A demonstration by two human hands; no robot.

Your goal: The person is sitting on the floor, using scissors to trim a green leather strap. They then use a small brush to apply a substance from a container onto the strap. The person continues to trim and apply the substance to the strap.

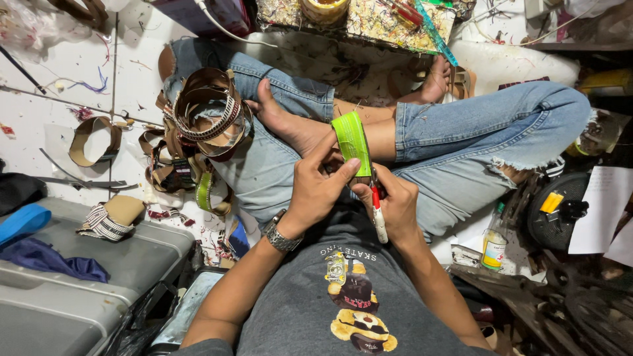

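Left hand (pixel 316 188) pinches the green strap (pixel 352 142); right hand (pixel 393 204), just beside it, grips red-and-white scissors (pixel 378 214).

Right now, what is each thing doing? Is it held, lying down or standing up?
Green strap: upright, pinched by left hand.
Red-handled tool: gripped in right hand.
Strap loops: piled on the knee.
Small bottle: standing, capped.
Tan loop: lying on floor.

White tiled floor (pixel 72 79) littered with scraps, a grey plastic storage bin (pixel 99 277) left, paint-splattered board (pixel 369 23) up top.
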